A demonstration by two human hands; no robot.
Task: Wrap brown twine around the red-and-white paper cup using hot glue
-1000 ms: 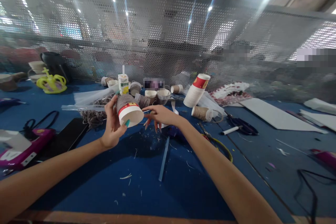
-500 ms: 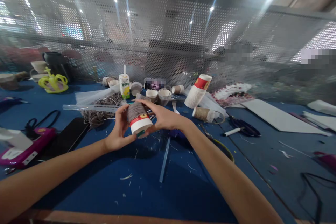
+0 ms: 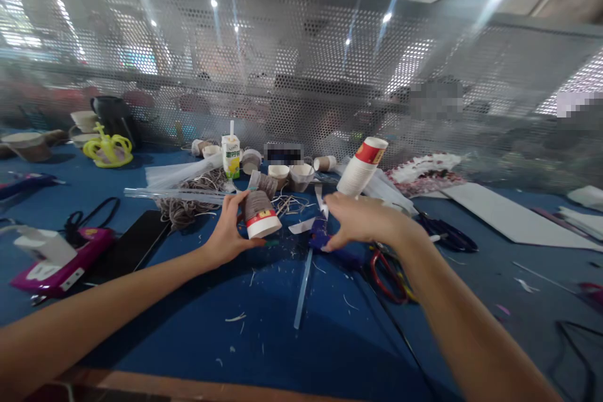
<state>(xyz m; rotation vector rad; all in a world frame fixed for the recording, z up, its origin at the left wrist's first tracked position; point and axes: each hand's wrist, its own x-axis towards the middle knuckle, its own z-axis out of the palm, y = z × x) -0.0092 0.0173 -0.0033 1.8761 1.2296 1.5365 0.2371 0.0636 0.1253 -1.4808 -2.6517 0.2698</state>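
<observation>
My left hand is closed around a paper cup partly wound with grey-brown yarn. The cup is tilted, its white and red end still bare of yarn and facing toward me. My right hand is over a blue glue gun, thumb and fingers apart around its body; whether they touch it is hard to tell. A clear glue stick points from the gun toward me. Red-handled scissors lie partly under my right forearm.
A stack of paper cups leans at the back, near a juice carton and a heap of yarn. On the left are a magenta power strip, a dark phone-like slab and a yellow crown. White board lies right.
My right hand has let go of the yarn-wound cup and moved right to the glue gun. The cup stays in my left hand, and the view has shifted slightly.
</observation>
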